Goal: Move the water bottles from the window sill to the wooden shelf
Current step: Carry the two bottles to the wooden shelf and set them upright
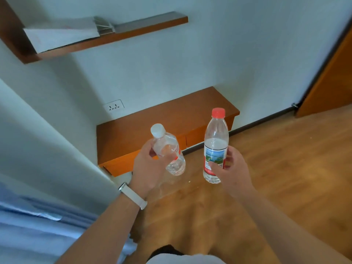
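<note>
My left hand (pixel 147 166) grips a clear water bottle with a white cap (pixel 167 147), tilted with its cap up and to the left. My right hand (pixel 228 168) holds a taller clear bottle with a red cap (pixel 216 143) upright, fingers round its red and blue label. Both bottles hang in the air over the floor, just in front of a low wooden shelf (pixel 152 126) fixed to the wall. A higher wooden shelf (pixel 133 32) runs along the wall at the upper left. The window sill is not in view.
Papers and a thin booklet (pixel 62 35) lie on the upper shelf. A wall socket (pixel 113 106) sits left of the low shelf. A wooden door (pixel 331 77) stands at the right. Blue fabric (pixel 28 216) fills the lower left. The floor is wood laminate.
</note>
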`<move>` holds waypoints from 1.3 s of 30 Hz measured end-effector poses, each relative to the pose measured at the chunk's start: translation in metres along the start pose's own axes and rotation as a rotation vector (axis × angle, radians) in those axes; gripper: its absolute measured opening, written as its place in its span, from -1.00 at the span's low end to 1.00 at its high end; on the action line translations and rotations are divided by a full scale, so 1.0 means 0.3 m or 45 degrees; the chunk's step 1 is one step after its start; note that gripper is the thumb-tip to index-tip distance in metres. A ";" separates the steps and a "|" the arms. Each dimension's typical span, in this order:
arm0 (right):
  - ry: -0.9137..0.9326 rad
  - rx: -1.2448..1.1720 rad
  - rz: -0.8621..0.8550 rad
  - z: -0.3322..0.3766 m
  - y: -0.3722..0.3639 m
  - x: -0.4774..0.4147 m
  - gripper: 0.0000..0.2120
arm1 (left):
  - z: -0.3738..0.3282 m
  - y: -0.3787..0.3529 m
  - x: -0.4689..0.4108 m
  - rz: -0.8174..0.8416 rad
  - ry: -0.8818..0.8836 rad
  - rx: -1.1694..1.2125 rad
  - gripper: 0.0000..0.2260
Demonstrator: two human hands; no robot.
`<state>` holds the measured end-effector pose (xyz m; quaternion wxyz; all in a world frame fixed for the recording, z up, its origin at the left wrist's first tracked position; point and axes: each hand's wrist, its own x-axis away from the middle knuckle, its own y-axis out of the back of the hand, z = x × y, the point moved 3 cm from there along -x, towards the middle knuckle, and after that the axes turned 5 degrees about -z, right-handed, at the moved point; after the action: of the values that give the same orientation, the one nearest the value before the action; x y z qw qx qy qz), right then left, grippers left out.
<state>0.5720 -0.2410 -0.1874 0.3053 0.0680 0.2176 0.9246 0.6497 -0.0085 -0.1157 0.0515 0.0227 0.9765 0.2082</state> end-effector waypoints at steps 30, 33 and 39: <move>-0.188 0.120 -0.272 0.040 -0.255 -1.176 -0.47 | 0.167 -0.528 -1.283 0.252 0.033 0.127 -0.56; -0.186 0.114 -0.207 0.022 -0.293 -1.264 -0.48 | 0.183 -0.568 -1.339 0.259 0.070 0.118 -0.57; -0.181 0.043 -0.108 -0.021 -0.357 -1.467 -0.40 | 0.199 -0.659 -1.414 0.224 0.143 0.039 -0.52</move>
<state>0.9817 -0.4277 -0.2374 0.3578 0.1295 0.2137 0.8998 1.0733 -0.1925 -0.2121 -0.0221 0.0974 0.9751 0.1978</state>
